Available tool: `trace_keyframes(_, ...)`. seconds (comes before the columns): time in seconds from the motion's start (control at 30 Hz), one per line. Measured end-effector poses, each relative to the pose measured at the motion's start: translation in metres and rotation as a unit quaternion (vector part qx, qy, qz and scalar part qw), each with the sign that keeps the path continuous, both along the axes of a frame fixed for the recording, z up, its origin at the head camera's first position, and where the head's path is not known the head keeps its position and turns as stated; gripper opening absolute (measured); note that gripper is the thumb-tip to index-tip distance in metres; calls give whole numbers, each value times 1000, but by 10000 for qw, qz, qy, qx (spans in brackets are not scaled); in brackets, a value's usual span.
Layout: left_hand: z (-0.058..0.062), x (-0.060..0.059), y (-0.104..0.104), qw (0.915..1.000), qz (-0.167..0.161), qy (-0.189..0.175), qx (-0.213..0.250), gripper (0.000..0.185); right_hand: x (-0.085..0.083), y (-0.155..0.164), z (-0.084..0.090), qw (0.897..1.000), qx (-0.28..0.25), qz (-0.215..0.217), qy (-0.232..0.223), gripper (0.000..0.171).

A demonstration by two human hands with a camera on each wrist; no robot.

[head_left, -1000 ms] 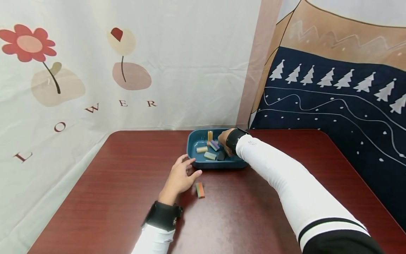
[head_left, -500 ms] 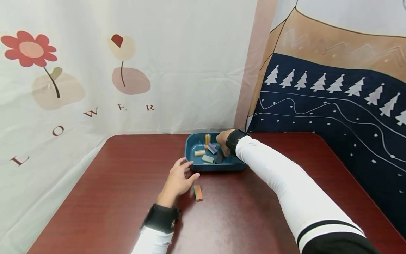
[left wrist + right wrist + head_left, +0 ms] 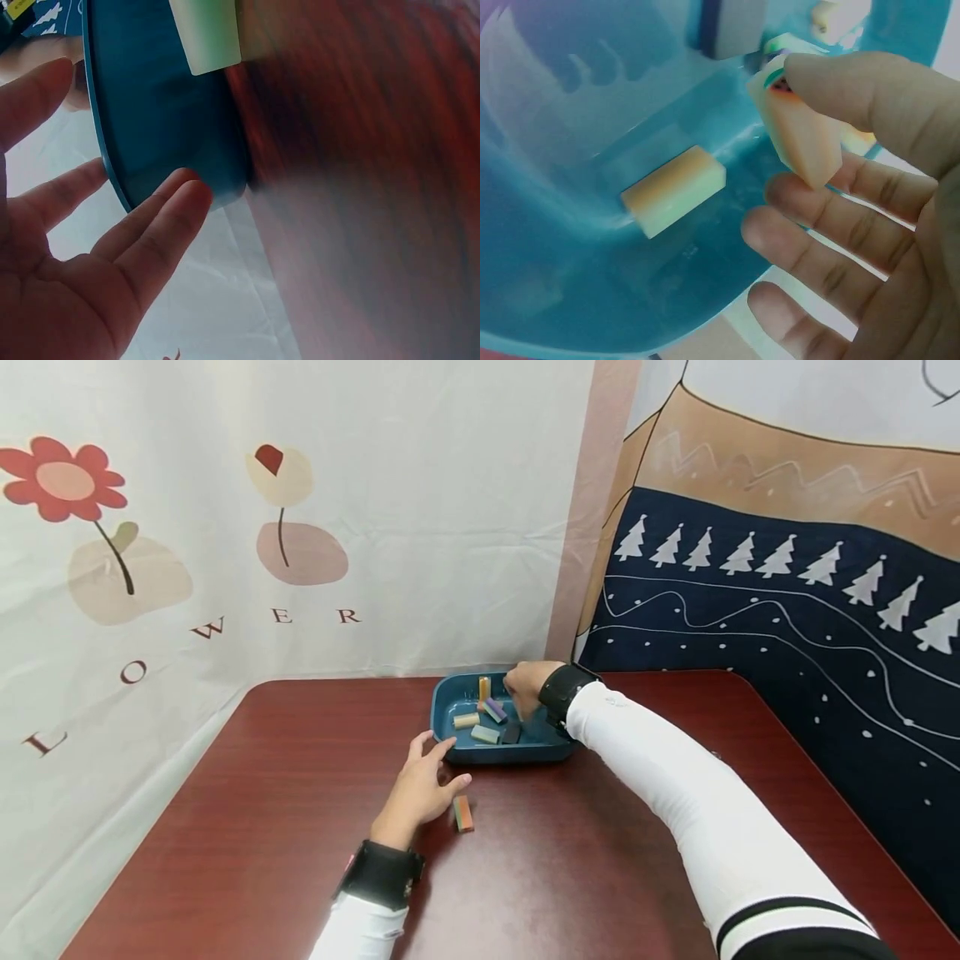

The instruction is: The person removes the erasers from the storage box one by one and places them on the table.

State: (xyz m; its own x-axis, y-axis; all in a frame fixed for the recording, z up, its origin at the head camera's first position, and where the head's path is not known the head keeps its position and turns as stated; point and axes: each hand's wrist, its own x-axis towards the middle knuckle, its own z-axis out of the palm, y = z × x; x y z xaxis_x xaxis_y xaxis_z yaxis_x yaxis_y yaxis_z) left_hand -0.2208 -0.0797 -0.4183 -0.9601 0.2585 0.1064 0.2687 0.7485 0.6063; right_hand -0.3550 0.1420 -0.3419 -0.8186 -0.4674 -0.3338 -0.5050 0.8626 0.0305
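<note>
A blue plastic tray [image 3: 450,752] stands at the table's far side with several small blocks inside. My right hand [image 3: 528,687] is over the tray's right part. In the right wrist view, it pinches a pale peach block with a watermelon print [image 3: 806,139] between thumb and fingers. Below that lies a yellow-and-green block [image 3: 675,187] on the tray floor. My left hand [image 3: 416,789] has its fingers spread beside the tray's near left corner; whether they touch it, I cannot tell. Near its thumb, an orange-and-green block [image 3: 463,814] lies on the table.
Other blocks in the tray include a purple one [image 3: 494,710], a cream one [image 3: 466,721], a pale green one [image 3: 485,735], a dark one [image 3: 511,732] and an orange-yellow one [image 3: 483,688]. Behind the reddish-brown table [image 3: 300,735] hang a white printed cloth [image 3: 450,527] and a dark blue one.
The right hand has risen slightly from the tray floor. My left hand and the orange-and-green block hold their places; the whole head view has shifted a little.
</note>
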Motion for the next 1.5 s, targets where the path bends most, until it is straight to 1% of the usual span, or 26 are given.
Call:
trace_keyframes(0.17,1,1,2,10000,-2,42,-71,62,11,6,7,9989,-454,58,59,5)
trace_keyframes(0.33,1,2,3,9999,63,-84,-104,65,21,8,12,9967,-787,-16,213,10)
trace_keyframes(0.6,1,2,3,9996,137,-145,-199,67,40,10,18,9929,-814,239,830,8)
trace_keyframes(0.7,1,2,3,9995,140,-161,-217,68,48,10,20,9911,-877,331,940,7)
trace_keyframes(0.83,2,3,3,9995,134,-150,-228,67,58,11,21,9872,-1073,440,1099,12)
trace_keyframes(0.97,3,3,3,9995,147,-139,-231,66,70,11,17,9791,-1342,649,1381,15)
trace_keyframes(1.03,4,4,3,9995,149,-127,-229,66,78,10,15,9745,-1544,731,1453,17)
trace_keyframes(1.1,4,4,2,9996,132,-120,-215,66,86,9,12,9697,-1764,783,1497,23)
trace_keyframes(1.17,5,5,1,9997,110,-109,-193,65,94,8,9,9636,-2023,815,1548,31)
trace_keyframes(1.23,5,5,0,9998,88,-75,-183,65,101,6,4,9564,-2287,862,1600,30)
trace_keyframes(1.37,6,4,-4,9998,46,-1,-191,63,111,4,-9,9426,-2796,940,1565,25)
trace_keyframes(1.43,6,4,-5,9998,18,17,-183,63,116,4,-15,9393,-2957,902,1486,24)
trace_keyframes(1.5,7,4,-5,9998,-18,52,-185,62,121,4,-21,9406,-2999,770,1391,30)
